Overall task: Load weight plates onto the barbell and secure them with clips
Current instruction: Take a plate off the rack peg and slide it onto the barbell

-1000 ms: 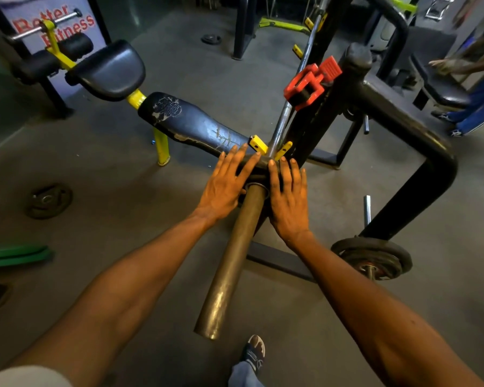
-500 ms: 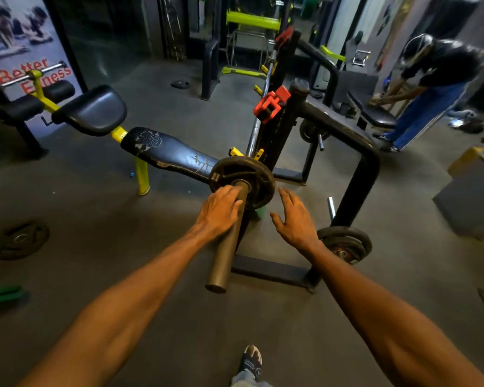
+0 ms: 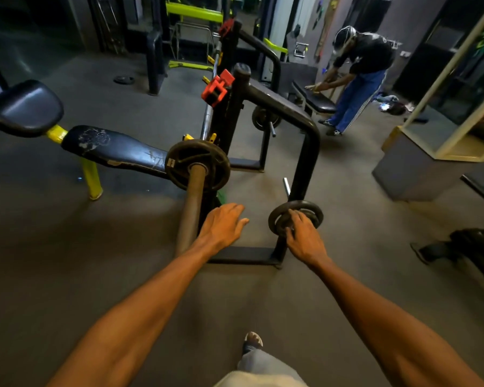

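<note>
The long barbell [image 3: 192,210] sticks out toward the person, and one round black weight plate [image 3: 197,164] sits far up on its sleeve, close to the rack post [image 3: 233,115]. The bare end of the bar has nothing on it. The left hand [image 3: 222,225] is in the air just beside the bar, not touching it, and its grip is spread, with the fingers loose and a little bent. The right hand [image 3: 305,239] reaches to a smaller plate [image 3: 296,216] that hangs on a peg low on the black rack frame [image 3: 309,152]. Its fingers lie on the face and rim of that plate, but you cannot tell if its grip is curled tight round the plate or only touching it. A red clip [image 3: 217,89] sits higher up by the rack post, on the thin part of the bar. Another plate [image 3: 264,117] hangs on a peg farther back. A black padded bench [image 3: 115,149] with yellow legs stands to the left of the bar. One more plate [image 3: 123,79] lies flat on the floor [image 3: 67,247] far away. Another person [image 3: 355,79] bends over a second bench at the back right. Near the bottom, a shoe [image 3: 252,342] shows on the floor.
</note>
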`<state>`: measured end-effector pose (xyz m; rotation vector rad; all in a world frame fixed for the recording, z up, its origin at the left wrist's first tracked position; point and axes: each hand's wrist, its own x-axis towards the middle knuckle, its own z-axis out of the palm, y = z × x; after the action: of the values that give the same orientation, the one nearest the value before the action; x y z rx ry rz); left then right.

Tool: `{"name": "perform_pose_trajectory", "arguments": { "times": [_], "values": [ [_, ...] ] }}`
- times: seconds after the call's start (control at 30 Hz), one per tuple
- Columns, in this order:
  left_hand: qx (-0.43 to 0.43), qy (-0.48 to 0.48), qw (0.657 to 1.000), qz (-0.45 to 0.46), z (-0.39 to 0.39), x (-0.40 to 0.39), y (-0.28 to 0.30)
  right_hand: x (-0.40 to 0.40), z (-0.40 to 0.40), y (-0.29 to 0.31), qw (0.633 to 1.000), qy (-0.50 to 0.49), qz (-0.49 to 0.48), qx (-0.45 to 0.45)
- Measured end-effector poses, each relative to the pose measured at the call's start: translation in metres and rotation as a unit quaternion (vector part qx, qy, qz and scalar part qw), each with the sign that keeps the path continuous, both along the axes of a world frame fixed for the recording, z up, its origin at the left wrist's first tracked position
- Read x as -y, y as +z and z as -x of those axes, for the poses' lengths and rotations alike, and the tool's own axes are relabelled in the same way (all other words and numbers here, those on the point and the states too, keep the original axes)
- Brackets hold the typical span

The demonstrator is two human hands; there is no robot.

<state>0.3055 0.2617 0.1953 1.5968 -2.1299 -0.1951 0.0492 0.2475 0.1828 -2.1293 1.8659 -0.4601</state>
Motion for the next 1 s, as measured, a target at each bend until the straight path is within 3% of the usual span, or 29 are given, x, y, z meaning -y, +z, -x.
{"name": "perform_pose_trajectory", "arguments": {
  "times": [0.57, 0.8, 1.0],
  "values": [
    [0.026, -0.012, 0.989, -0.145, 0.172, 0.156, -0.075, 0.147, 0.142, -0.096, 0.994, -0.029, -0.087, 0.061],
    [0.097, -0.034, 0.976, -0.192, 0.234, 0.236, -0.138, 0.220, 0.189, -0.149, 0.994, -0.009, -0.105, 0.028],
    [0.142, -0.037, 0.961, -0.233, 0.267, 0.293, -0.190, 0.280, 0.203, -0.226, 0.993, 0.064, -0.087, -0.048]
  ]
}}
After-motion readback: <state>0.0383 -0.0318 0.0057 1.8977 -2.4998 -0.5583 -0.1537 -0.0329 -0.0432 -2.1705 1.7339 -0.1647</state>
